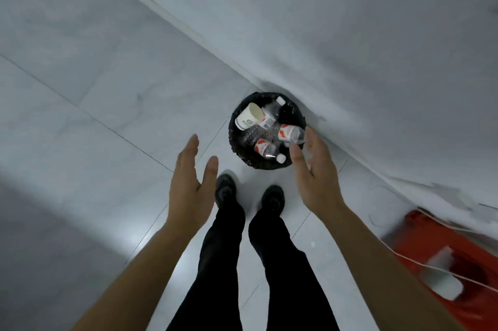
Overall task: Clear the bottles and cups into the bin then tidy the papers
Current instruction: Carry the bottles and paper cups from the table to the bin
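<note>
A round black bin [237, 139] stands on the floor against the white wall, just ahead of my feet. Inside lie a white paper cup [249, 116] and several clear plastic bottles with red and white labels [289, 134]; one bottle with a white cap [268, 149] lies near the bin's front rim. My left hand [190, 182] hangs open to the left of the bin, fingers straight, holding nothing. Over the bin's right edge my right hand [316, 174] is open too, palm turned inward, empty. No papers are in view.
Pale grey floor tiles [94, 104] spread to the left. A white wall [363, 47] runs diagonally behind the bin. At the lower right lies an orange-red object [442, 255] with white items and a thin white cable on it. My black-trousered legs and dark shoes [226, 190] stand below the bin.
</note>
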Demonstrator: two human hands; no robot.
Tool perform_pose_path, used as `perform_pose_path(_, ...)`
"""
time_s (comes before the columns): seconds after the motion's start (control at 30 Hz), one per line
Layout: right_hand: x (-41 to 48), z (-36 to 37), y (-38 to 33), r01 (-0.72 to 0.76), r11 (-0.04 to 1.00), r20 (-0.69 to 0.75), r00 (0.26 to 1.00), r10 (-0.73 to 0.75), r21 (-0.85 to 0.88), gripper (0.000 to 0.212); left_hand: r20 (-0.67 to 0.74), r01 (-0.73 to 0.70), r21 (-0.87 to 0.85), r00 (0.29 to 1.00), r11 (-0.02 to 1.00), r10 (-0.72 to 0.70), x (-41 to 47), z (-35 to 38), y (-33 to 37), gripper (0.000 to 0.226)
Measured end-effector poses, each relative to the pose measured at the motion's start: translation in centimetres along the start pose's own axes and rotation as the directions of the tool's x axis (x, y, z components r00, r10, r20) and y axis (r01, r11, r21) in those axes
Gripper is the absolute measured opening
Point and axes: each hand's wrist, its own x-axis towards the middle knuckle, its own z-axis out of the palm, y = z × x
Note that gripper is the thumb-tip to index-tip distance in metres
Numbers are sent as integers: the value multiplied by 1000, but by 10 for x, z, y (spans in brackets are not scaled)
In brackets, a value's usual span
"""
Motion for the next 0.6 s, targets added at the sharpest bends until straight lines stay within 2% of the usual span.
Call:
perform_pose_path(0.13, -62, -49, -112, 168, 985, 37, 985, -169, 35, 58, -176, -53, -154, 984, 987, 25, -82, -96, 79, 62)
perform_pose_path(0.23, -110, -83, -189, 284, 953, 50, 956, -290, 105, 58, -377, -127, -211, 925, 969, 39, -145, -163, 122, 63)
perform_pose_path(0.33, -162, -110, -243, 455, 868, 66, 877, -475, 200, 50, -605, -220, -287, 796, 932, 2, -220, -210, 142, 60)
perform_pose_path(0.43, -201, -116, -259, 542, 791, 130, 795, -592, 285, 43, -772, -272, -284, 634, 919, -51, -288, -220, 141, 61)
perform_pose_path(0.5, -219, -113, -254, 534, 776, 256, 741, -621, 336, 41, -843, -262, -286, 527, 922, -112, -331, -208, 134, 60)
perform_pose_path(0.6, -245, -101, -238, 554, 756, 445, 611, -654, 350, 41, -885, -171, -326, 401, 930, -236, -397, -172, 118, 58)
